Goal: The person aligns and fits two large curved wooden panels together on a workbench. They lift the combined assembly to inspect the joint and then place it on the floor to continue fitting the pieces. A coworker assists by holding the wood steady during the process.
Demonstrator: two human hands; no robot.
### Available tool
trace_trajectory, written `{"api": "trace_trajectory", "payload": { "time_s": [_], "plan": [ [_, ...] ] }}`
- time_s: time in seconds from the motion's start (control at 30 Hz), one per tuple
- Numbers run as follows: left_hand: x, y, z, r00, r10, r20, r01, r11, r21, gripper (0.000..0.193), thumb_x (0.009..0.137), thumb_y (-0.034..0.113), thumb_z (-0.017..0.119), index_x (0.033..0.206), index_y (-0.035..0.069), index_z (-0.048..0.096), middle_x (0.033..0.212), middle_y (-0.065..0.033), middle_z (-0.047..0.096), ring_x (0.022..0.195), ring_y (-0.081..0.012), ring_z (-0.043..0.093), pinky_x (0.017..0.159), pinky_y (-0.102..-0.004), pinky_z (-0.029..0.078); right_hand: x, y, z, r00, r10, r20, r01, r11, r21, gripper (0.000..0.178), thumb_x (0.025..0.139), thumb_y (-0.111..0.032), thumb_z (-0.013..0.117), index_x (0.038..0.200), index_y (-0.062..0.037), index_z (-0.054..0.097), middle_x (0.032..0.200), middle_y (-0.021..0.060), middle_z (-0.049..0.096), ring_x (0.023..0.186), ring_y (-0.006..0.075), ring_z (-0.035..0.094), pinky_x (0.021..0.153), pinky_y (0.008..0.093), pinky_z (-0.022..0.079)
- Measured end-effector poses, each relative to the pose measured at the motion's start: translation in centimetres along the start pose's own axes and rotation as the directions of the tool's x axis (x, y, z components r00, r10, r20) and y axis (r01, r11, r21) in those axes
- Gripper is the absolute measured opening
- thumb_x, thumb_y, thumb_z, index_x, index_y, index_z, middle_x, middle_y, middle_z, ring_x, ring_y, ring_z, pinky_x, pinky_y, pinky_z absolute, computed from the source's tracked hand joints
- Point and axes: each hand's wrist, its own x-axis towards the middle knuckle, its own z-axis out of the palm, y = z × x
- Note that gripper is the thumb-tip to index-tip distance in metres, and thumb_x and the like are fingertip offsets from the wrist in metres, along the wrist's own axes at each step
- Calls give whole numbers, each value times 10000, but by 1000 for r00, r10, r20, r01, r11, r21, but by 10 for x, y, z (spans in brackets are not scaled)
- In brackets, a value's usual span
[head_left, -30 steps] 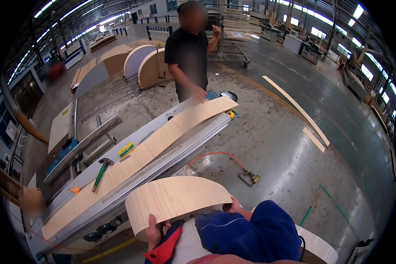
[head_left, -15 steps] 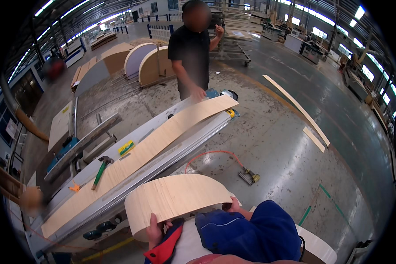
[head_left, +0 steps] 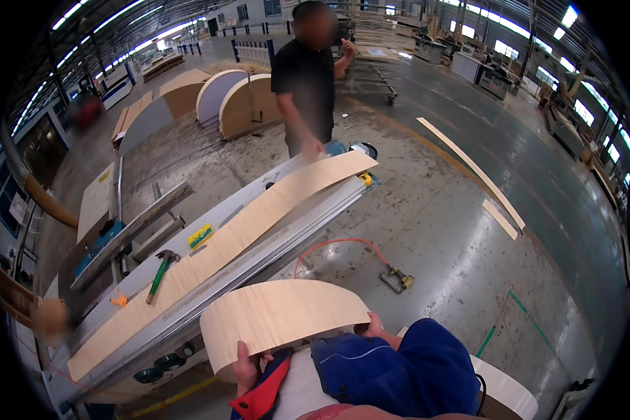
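A curved, pale wood-grain plywood panel (head_left: 280, 311) is held in front of my body, bent into an arch. My left hand (head_left: 246, 365) grips its lower left edge, thumb on the outer face and fingers behind. At the panel's right end, my right hand (head_left: 374, 326) is closed on the edge, its fingertips partly hidden. Beyond the panel, a long strip of thin plywood (head_left: 224, 252) lies along a grey machine table (head_left: 308, 222). Across that table stands a co-worker (head_left: 302, 80) in dark clothes, one hand close to the strip's far end.
On the machine table are a green-handled hammer (head_left: 162, 274), a yellow-green packet (head_left: 200, 236) and an orange clip-like item (head_left: 120, 299). A nail gun (head_left: 397, 280) with an orange hose lies on the floor. Narrow wood offcuts (head_left: 472, 171) lie farther right; rounded panels (head_left: 248, 106) stand behind.
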Motion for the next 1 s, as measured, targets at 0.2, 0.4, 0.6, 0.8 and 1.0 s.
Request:
{"api": "trace_trajectory", "payload": {
  "time_s": [0.2,0.4,0.6,0.8,1.0],
  "plan": [
    [3,1,2,998,-55,22,54,997,48,538,1016,436,349,1077,-60,548,768,-153,626,643,-227,607,580,-309,482,-12,0,-2,999,-6,36,8,998,-67,177,841,-268,481,802,-140,597,650,-10,558,598,169,539,521,293,414],
    [3,-2,1,997,-56,43,54,997,58,539,1015,438,353,1107,-63,529,785,-161,622,634,-230,602,569,-310,476,-10,-1,-4,999,-34,17,34,999,-27,170,836,-250,473,781,-144,593,650,-15,563,597,160,538,529,298,417],
    [9,2,11,994,-52,100,44,996,81,566,1003,462,371,1159,-68,495,815,-166,626,668,-235,606,565,-322,473,3,-10,-4,992,-78,98,68,993,97,190,843,-236,465,843,-111,609,721,7,610,682,181,582,620,316,455],
    [21,4,44,1000,3,18,-5,994,111,560,992,486,370,1208,-17,489,857,-145,633,659,-226,600,519,-319,463,10,-38,5,981,-140,134,106,966,234,302,892,-220,448,1071,-23,592,1004,93,664,956,247,636,848,366,504],
    [34,11,81,999,23,41,-29,986,162,549,984,478,392,1232,-1,485,919,-126,639,704,-213,599,506,-309,447,16,-78,16,951,-267,158,171,876,451,375,966,-167,404,1251,70,463,1224,211,580,1163,324,565,1043,428,445]
  ]
}}
